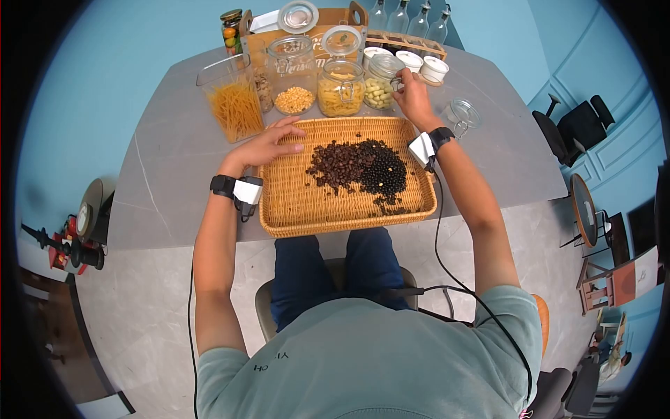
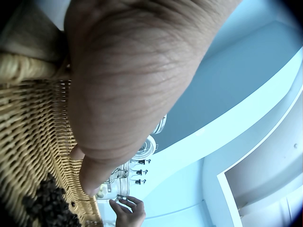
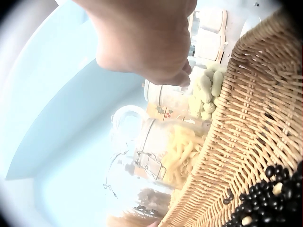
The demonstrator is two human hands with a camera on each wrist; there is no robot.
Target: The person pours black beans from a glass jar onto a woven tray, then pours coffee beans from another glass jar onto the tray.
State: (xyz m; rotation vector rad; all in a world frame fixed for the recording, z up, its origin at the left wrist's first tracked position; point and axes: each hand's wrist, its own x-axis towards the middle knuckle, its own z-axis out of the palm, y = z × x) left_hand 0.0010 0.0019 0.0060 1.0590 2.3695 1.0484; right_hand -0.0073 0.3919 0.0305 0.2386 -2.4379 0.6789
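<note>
My right hand [image 1: 414, 94] reaches past the basket and pinches the wire clasp [image 1: 396, 84] on a glass jar of peanuts in their shells [image 1: 378, 96]. In the right wrist view, the bent fingers partly cover that jar. My left hand [image 1: 269, 144] lies over the left rim of a rectangular wicker basket [image 1: 283, 207], fingers extended and thumb over the inside. In the basket, a heap of dark brown beans [image 1: 340, 165] borders a heap of shiny black beans [image 1: 383, 172], with a few pale bits among them.
Beside the peanut jar stand a jar of pasta tubes [image 1: 340, 98], a jar of corn kernels [image 1: 294, 99] and a spaghetti container [image 1: 236, 112]. A glass lid with a wire clasp [image 1: 463, 114] lies at the right. White pots [image 1: 434, 68] and several bottles [image 1: 417, 26] stand behind.
</note>
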